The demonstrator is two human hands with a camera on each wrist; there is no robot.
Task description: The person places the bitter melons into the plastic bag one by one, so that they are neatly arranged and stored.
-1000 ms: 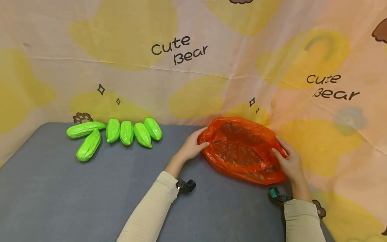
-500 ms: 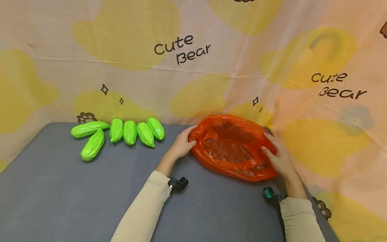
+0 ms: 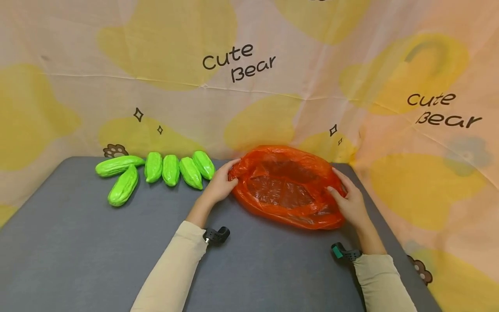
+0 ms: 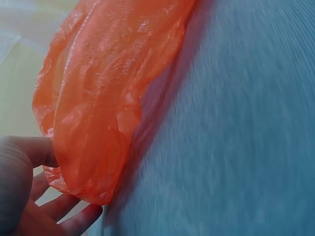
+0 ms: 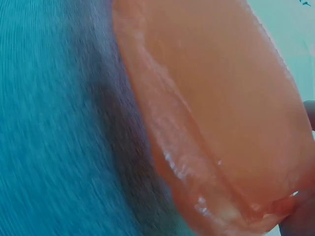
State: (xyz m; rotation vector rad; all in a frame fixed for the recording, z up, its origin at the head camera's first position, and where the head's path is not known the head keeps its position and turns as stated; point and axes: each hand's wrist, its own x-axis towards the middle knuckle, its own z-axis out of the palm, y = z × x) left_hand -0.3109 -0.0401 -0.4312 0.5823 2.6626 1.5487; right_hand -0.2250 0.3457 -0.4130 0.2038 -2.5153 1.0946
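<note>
Orange plastic bag (image 3: 278, 195) is at the back of the grey table (image 3: 249, 273), R of ctr, mouth up & spread wide btwn both hands; can't tell if its whole base touches. L hand (image 3: 219, 184) pinches the L rim btwn thumb & fingers (image 4: 81, 220), which are loosely bent, slightly apart. R hand (image 3: 352, 203) pinches the R rim, thumb on the near/inner side, other fingers outside; rt wrist view mostly crops them. Six green veg-like pcs (image 3: 170, 170) lie L of bag, near L hand. "Cute Bear" print cloth (image 3: 175, 110) behind.
</note>
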